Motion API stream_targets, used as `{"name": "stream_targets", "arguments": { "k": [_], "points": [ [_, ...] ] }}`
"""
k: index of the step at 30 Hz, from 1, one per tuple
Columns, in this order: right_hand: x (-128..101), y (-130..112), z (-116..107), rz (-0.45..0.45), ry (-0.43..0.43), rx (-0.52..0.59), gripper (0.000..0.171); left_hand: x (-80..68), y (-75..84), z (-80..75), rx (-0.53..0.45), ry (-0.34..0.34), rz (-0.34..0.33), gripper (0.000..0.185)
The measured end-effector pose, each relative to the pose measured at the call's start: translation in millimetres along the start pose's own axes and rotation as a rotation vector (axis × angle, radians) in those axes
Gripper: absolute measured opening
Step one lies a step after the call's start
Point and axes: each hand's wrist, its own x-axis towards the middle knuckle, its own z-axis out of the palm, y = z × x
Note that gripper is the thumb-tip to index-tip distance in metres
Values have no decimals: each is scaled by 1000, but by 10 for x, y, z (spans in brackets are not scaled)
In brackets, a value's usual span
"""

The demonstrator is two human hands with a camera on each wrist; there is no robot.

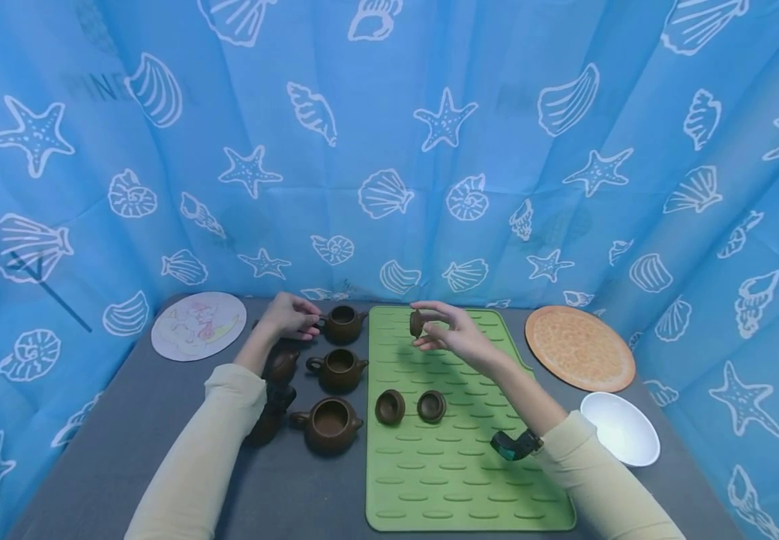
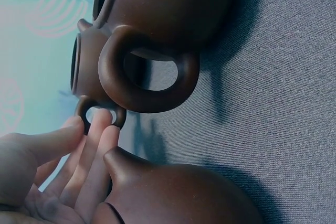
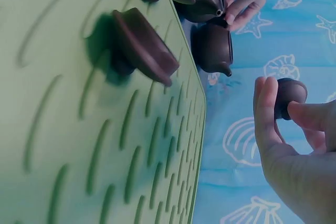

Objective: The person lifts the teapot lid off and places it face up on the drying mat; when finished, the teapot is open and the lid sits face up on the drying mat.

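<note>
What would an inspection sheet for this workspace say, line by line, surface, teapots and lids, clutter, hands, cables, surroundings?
Surface: grey table with a green ridged mat on its right half.
Job's things: three brown lidless teapots in a column left of the mat; two lids upside down on the mat.
Clutter: round picture mat, orange round mat, white bowl.
Hands: left hand touches the far teapot's handle; right hand pinches a third lid above the mat.
Cables: nothing seen.
Surroundings: blue curtain with a shell and starfish print.
</note>
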Motion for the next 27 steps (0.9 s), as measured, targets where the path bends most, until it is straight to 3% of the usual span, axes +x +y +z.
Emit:
{"name": "stream_targets", "arguments": {
  "k": [7, 15, 27],
  "points": [
    [-283, 24, -103, 34, -86, 85, 49, -15, 4, 12, 17, 10, 3, 22],
    [-590, 66, -172, -18, -89, -84, 58, -11, 11, 18, 38, 24, -2, 21],
    [-937, 291, -254, -47, -135, -95, 57, 17, 3, 23, 40, 41, -28, 20]
  ]
}}
